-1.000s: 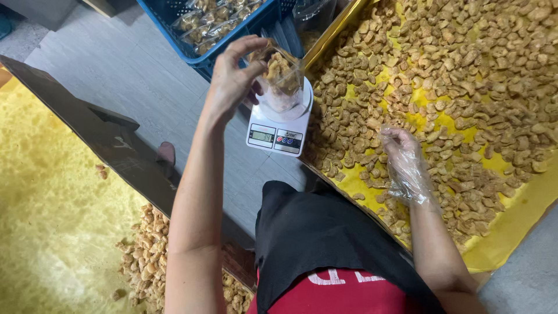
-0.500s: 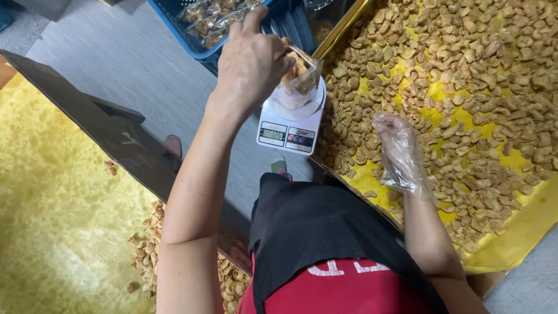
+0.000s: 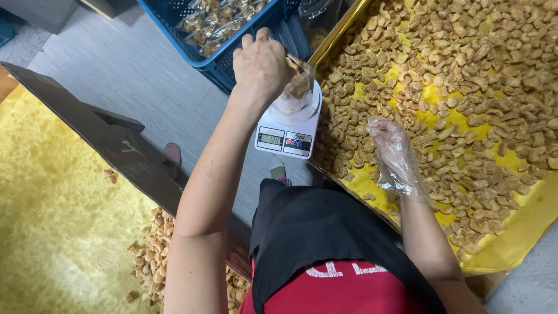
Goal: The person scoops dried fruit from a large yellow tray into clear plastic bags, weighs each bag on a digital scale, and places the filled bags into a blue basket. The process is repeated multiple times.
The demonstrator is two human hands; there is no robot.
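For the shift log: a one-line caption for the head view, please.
Left hand holds a clear bag on the scale; gloved right hand rests among cashews.

Clear nut-filled bag [image 3: 299, 87] on scale [image 3: 285, 136]

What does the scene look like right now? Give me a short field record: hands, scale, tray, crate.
left hand: bare, gripping a small clear bag of snack pieces over the scale
right hand: in a clear plastic glove, resting on loose pieces in the tray
scale: white digital kitchen scale on grey floor, display lit
tray: yellow-lined tray, spread with tan snack pieces
crate: blue plastic crate holding filled bags, beyond the scale
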